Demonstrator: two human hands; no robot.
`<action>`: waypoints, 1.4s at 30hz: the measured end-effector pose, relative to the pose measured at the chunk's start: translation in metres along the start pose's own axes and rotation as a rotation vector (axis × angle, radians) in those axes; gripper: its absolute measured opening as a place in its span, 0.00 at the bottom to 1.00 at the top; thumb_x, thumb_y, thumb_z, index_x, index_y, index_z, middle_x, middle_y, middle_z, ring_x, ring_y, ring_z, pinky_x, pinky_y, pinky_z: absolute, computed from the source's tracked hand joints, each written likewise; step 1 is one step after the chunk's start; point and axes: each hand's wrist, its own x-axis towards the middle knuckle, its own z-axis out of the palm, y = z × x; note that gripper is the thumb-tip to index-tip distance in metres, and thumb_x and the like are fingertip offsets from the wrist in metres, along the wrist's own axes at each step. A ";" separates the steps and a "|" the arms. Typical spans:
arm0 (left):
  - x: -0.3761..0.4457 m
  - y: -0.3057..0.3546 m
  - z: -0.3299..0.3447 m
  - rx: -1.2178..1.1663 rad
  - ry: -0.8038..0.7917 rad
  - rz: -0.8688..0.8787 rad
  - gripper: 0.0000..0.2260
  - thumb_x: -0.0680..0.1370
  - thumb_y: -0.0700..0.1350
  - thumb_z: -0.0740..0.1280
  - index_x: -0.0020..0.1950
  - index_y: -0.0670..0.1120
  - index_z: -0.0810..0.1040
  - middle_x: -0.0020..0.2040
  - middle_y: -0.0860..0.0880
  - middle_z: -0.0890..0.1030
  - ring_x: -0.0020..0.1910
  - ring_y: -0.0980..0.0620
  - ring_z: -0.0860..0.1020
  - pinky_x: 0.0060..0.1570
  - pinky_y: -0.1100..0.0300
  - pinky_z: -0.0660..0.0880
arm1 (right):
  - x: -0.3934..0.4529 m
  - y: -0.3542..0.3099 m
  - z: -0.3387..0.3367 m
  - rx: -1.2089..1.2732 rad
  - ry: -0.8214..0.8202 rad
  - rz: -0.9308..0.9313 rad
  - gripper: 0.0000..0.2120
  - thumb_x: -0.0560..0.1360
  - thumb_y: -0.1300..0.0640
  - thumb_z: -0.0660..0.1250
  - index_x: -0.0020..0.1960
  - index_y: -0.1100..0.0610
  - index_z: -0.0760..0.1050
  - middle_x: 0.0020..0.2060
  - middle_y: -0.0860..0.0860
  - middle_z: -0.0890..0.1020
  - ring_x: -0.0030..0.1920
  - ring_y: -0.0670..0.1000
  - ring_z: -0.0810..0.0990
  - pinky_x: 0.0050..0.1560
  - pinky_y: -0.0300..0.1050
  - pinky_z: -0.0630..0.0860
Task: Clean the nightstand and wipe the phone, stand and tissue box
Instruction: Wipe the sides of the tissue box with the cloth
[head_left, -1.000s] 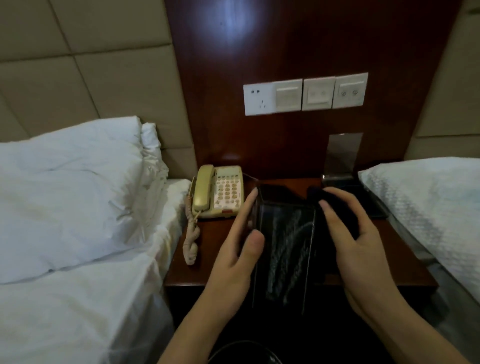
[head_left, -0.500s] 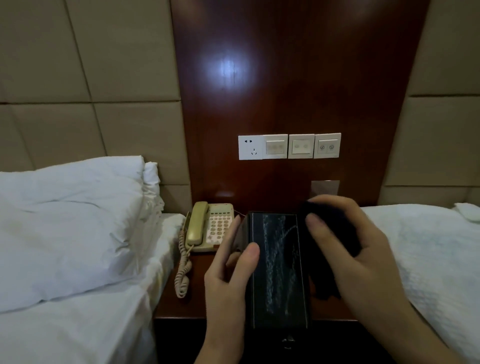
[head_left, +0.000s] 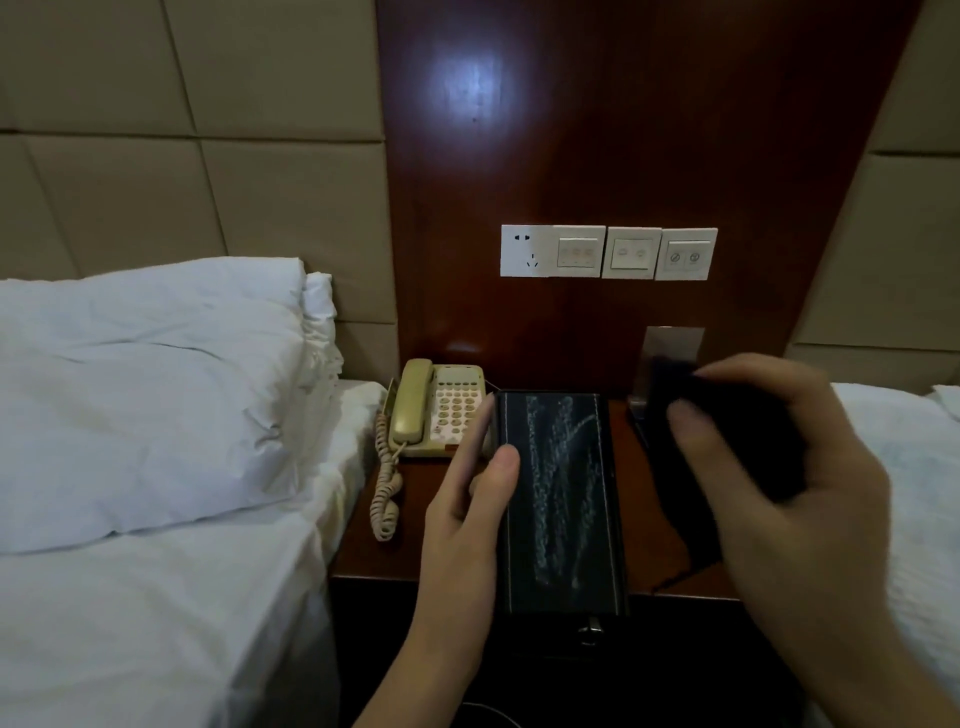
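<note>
My left hand (head_left: 470, 512) grips a black tissue box (head_left: 558, 501) by its left side, thumb on the top face, above the front of the dark wooden nightstand (head_left: 654, 551). The box's top face carries pale wet streaks. My right hand (head_left: 779, 467), blurred, holds a dark cloth (head_left: 696, 499) just right of the box, apart from it. A cream telephone (head_left: 436, 410) with a coiled cord (head_left: 385, 486) sits at the nightstand's back left. A clear stand (head_left: 670, 348) rises at the back right, partly hidden by the cloth and my right hand.
A bed with a white pillow (head_left: 140, 395) lies close on the left, and a second white bed (head_left: 904, 457) on the right. Wall switches and a socket (head_left: 605, 252) sit on the wood panel above. A drawer handle (head_left: 589, 631) shows below the nightstand top.
The view has tilted up. My right hand with the cloth has drawn away from the box to the right. The left hand keeps its grip on the box.
</note>
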 end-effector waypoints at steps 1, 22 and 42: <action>0.000 -0.002 0.000 0.016 0.001 0.018 0.24 0.76 0.49 0.66 0.72 0.58 0.74 0.55 0.67 0.84 0.54 0.66 0.83 0.46 0.71 0.78 | -0.002 0.001 0.003 -0.120 -0.066 -0.076 0.11 0.75 0.49 0.71 0.56 0.49 0.77 0.55 0.47 0.78 0.54 0.43 0.77 0.54 0.31 0.74; 0.003 0.000 0.001 -0.026 -0.051 0.010 0.23 0.73 0.55 0.67 0.70 0.61 0.75 0.62 0.63 0.83 0.61 0.63 0.81 0.51 0.69 0.78 | 0.054 0.001 0.015 -0.490 -0.668 -0.389 0.12 0.74 0.47 0.65 0.56 0.47 0.75 0.60 0.46 0.70 0.53 0.45 0.70 0.46 0.48 0.79; -0.002 -0.001 0.006 0.021 -0.054 0.065 0.21 0.77 0.54 0.64 0.71 0.63 0.72 0.61 0.69 0.81 0.63 0.67 0.78 0.55 0.71 0.76 | 0.021 0.002 0.029 -0.407 -0.405 -0.269 0.13 0.78 0.39 0.60 0.51 0.45 0.77 0.52 0.42 0.71 0.44 0.43 0.74 0.39 0.38 0.75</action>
